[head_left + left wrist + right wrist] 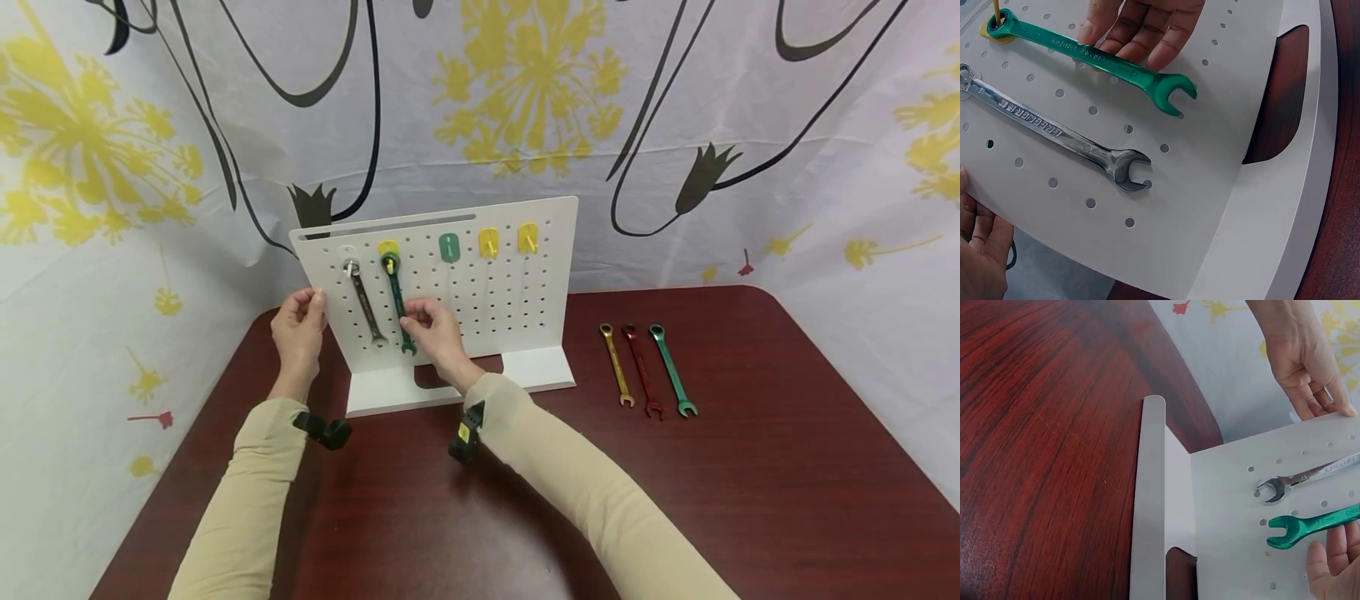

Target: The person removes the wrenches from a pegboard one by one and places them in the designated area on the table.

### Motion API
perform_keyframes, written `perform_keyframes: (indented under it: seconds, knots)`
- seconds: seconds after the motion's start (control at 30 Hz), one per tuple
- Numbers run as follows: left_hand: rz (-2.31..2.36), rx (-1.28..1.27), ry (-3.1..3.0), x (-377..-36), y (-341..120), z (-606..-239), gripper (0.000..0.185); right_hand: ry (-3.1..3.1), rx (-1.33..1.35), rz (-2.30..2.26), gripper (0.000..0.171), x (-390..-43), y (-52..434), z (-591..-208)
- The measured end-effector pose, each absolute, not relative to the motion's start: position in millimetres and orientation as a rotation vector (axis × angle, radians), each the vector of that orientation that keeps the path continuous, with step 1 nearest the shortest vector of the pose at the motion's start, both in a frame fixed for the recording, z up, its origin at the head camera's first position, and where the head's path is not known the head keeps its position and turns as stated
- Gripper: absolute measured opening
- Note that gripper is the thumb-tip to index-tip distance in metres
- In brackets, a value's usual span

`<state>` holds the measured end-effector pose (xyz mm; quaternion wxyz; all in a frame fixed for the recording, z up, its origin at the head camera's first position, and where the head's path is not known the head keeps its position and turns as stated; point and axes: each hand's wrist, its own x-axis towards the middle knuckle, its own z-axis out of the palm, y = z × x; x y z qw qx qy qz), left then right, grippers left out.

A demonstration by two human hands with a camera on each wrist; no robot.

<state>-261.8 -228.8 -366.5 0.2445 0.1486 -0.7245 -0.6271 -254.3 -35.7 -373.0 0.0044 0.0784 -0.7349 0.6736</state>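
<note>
A white pegboard (510, 300) is stood upright on a dark red table (675, 500), toward its far left. Its left edge is gripped by the left hand (298, 321), whose fingers are curled round the rim. A green wrench (397, 304) is hung by its ring end from a yellow hook (388, 248), and its shaft is touched by the right hand (433, 327), whose fingers are laid nearly straight and close together over it; a firm pinch cannot be told. Just left of it a silver wrench (364, 304) is hung from another hook. On the table, well to the right of the pegboard, three wrenches are laid side by side: a yellow one (617, 365), a red one (642, 371) and a green one (672, 370).
</note>
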Motion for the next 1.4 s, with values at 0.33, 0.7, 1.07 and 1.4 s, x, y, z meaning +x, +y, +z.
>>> perform_keyframes:
  seconds: [0.33,0.7,1.07,1.4]
  knots:
    - [-1.701,0.4,-1.992,-261,-227,-367,0.014,-2.291,0.263,2.064,0.016,-251,-33,-374]
    - [-1.696,0.385,-1.977,-261,-228,-366,0.013,-2.299,0.332,2.027,0.013,-245,-34,-374]
    - [-1.687,0.388,-1.982,-261,-228,-367,0.014,-2.316,0.339,2.073,0.01,-238,-30,-371]
    - [-1.697,0.389,-1.97,-260,-228,-367,0.012,-2.355,0.358,2.067,0.012,-232,-25,-371]
